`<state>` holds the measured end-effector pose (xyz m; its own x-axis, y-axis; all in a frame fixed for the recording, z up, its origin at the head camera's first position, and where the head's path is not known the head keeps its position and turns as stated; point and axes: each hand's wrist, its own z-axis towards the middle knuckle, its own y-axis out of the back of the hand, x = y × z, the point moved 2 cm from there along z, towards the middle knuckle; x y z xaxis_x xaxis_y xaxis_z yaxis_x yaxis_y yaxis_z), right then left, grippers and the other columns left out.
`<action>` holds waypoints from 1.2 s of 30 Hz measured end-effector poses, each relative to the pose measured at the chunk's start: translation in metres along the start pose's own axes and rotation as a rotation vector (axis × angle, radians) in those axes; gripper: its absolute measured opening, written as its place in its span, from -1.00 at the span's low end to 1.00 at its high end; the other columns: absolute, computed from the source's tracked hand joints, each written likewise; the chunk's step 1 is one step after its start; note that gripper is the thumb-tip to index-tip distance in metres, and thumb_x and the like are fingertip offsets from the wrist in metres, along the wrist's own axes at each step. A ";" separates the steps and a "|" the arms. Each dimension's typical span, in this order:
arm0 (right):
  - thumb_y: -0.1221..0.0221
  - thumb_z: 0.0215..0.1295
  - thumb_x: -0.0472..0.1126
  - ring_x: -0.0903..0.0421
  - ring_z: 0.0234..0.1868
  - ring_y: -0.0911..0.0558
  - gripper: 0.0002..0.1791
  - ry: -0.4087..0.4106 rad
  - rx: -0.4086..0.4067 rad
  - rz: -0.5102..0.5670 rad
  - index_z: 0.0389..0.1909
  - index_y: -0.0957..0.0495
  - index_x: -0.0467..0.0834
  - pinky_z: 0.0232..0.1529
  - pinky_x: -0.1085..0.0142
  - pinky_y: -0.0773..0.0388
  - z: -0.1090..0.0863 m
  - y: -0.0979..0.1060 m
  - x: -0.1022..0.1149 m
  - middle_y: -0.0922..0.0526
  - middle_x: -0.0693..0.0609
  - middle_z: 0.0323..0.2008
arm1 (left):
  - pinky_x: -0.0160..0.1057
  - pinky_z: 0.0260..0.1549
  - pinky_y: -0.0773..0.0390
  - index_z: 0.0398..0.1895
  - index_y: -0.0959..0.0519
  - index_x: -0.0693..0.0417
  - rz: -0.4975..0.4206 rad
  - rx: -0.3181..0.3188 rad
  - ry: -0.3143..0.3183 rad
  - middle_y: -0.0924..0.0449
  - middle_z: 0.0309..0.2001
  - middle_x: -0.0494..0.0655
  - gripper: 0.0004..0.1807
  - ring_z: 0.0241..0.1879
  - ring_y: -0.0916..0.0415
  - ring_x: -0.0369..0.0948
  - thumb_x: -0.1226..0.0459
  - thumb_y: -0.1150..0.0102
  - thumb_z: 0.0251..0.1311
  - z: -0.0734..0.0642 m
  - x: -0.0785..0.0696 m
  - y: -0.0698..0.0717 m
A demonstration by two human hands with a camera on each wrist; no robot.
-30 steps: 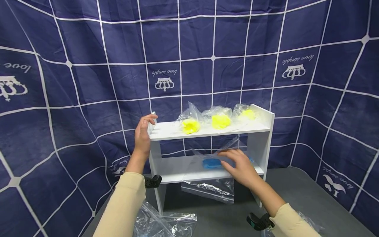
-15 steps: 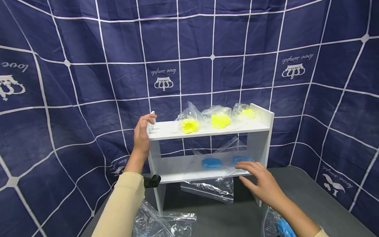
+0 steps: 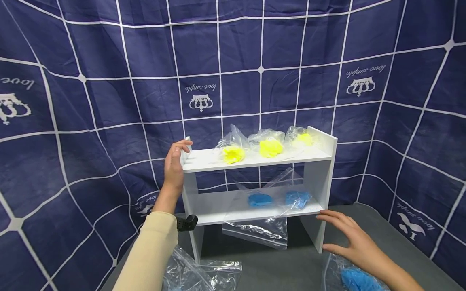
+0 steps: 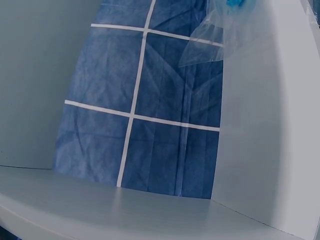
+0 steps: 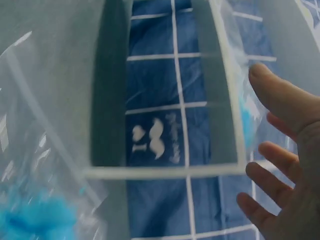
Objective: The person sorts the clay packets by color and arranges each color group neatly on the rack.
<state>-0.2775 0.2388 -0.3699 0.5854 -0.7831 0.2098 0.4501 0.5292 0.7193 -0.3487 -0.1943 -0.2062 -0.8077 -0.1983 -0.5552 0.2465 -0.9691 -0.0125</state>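
One left hand [image 3: 175, 167] on the white shelf unit [image 3: 214, 205], right hand [image 3: 356, 242] nearby

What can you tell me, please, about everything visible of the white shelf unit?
The white shelf unit stands upright on the dark surface, its back open. Two smooth, laminate-looking boards join side panels that rise above the upper board. Clear bags with yellow lumps lie on the upper board, and bagged blue lumps on the lower board, some plastic drooping over its front. The left hand grips the left panel near its top; whether the right hand touches it is unclear.
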 end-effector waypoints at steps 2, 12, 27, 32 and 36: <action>-0.46 -0.18 0.08 0.46 0.21 -0.21 -0.16 0.012 0.024 -0.009 0.25 -0.40 0.17 -0.15 0.11 -0.48 -0.010 0.001 -0.009 -0.41 0.12 0.26 | -0.18 0.31 -0.03 -0.29 -0.27 0.57 0.000 0.003 -0.003 -0.41 0.09 0.47 -0.61 0.28 -0.25 0.14 0.29 0.42 0.33 0.000 0.000 0.000; -0.50 -0.37 0.14 0.64 0.23 -0.05 -0.05 0.094 0.091 -0.025 0.23 -0.44 0.05 -0.21 0.24 -0.42 -0.054 -0.009 -0.050 -0.28 0.37 0.32 | -0.18 0.31 -0.03 -0.30 -0.28 0.53 -0.014 -0.009 -0.010 -0.43 0.09 0.41 -0.59 0.30 -0.25 0.11 0.24 0.41 0.36 0.003 0.013 0.000; -0.48 -0.23 0.14 0.55 0.23 -0.24 -0.05 0.221 0.267 0.102 0.27 -0.39 -0.09 -0.23 0.25 -0.50 -0.100 -0.036 -0.102 -0.12 0.47 0.38 | -0.15 0.33 -0.03 -0.31 -0.33 0.38 0.000 -0.013 -0.044 -0.50 0.07 0.23 -0.55 0.33 -0.28 -0.03 0.11 0.37 0.37 0.008 0.038 0.004; -0.49 -0.25 0.13 0.49 0.23 -0.28 -0.08 0.292 0.187 0.090 0.21 -0.44 -0.13 -0.27 0.41 -0.43 -0.108 -0.044 -0.110 -0.30 0.33 0.33 | -0.13 0.33 -0.03 -0.31 -0.33 0.38 0.004 -0.013 -0.032 -0.51 0.08 0.21 -0.56 0.35 -0.24 0.05 0.12 0.38 0.37 0.006 0.035 0.004; -0.50 -0.27 0.07 0.48 0.20 -0.33 -0.09 0.276 0.192 0.126 0.21 -0.44 -0.14 -0.24 0.43 -0.44 -0.111 -0.046 -0.109 -0.45 0.19 0.24 | -0.15 0.33 -0.03 -0.31 -0.34 0.36 0.005 -0.020 -0.032 -0.51 0.08 0.20 -0.57 0.32 -0.29 -0.02 0.12 0.37 0.37 0.007 0.038 0.005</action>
<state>-0.2874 0.3363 -0.4999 0.8002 -0.5837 0.1373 0.2426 0.5245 0.8162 -0.3818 -0.2073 -0.2219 -0.8230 -0.2084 -0.5284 0.2610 -0.9650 -0.0260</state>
